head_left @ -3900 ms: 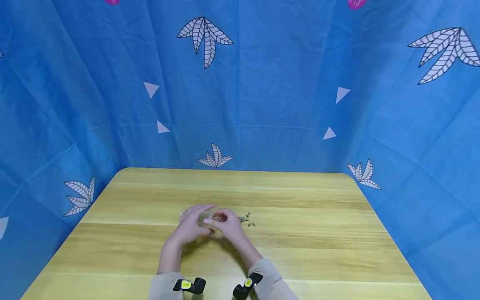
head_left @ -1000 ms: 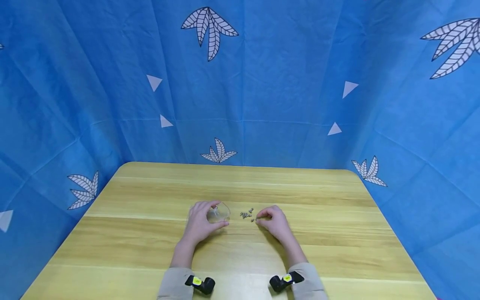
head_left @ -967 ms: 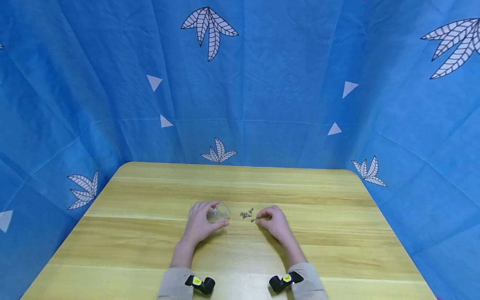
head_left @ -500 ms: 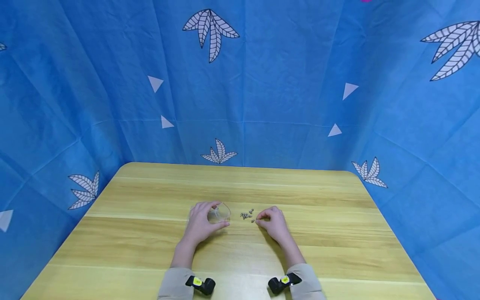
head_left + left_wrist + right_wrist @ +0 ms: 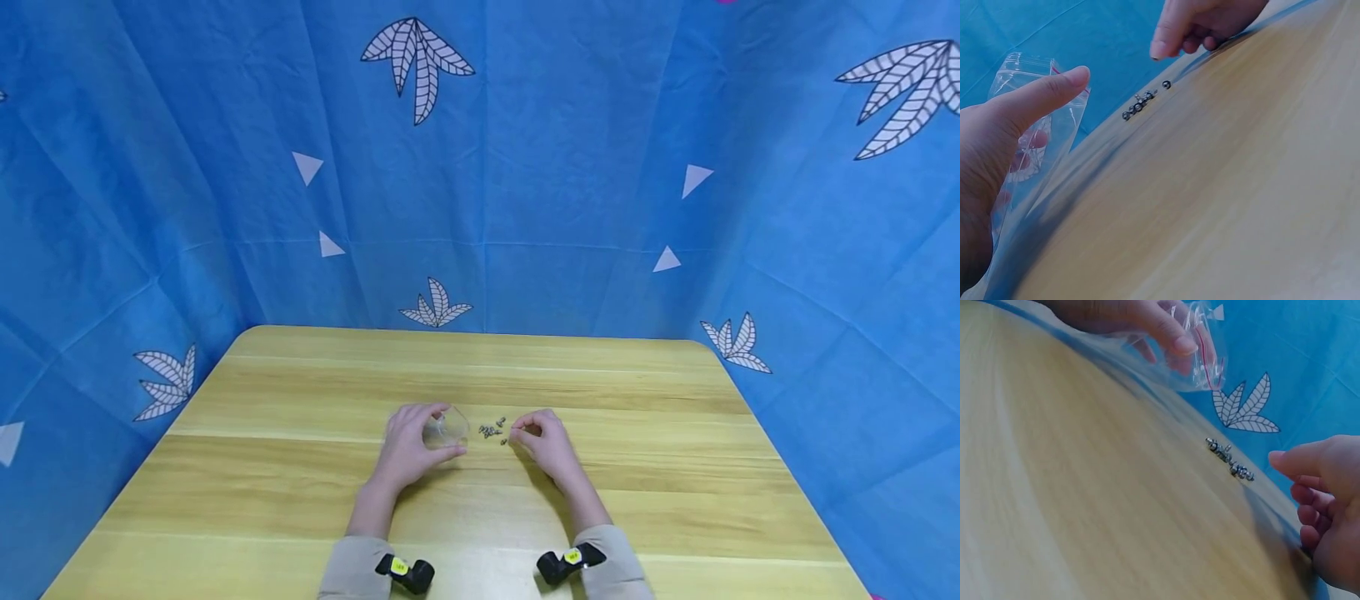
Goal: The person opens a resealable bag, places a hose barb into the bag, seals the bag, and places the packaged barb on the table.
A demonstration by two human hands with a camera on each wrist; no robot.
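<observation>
My left hand (image 5: 408, 442) grips a clear zip-lock bag (image 5: 452, 427), its thumb and fingers spread round the sides. In the left wrist view the bag (image 5: 1041, 159) has a pink line along its mouth, which faces right. Just right of the bag lies a small pile of shiny metal screws (image 5: 491, 431), with one screw (image 5: 1167, 84) a little apart from the rest. My right hand (image 5: 545, 442) is right beside the pile, thumb and forefinger pinched together. A tiny dark bit shows at its thumb tip in the left wrist view, mostly hidden by the fingers.
The wooden table (image 5: 315, 500) runs out to a rounded far edge. Behind it and at both sides hangs a blue curtain (image 5: 570, 167) with white leaf prints. Each sleeve carries a black wrist camera (image 5: 405, 573).
From close against the bag, my right hand has moved right to the screws, where it pinches at their side. Lately the left hand and bag have shifted slightly right, toward the pile.
</observation>
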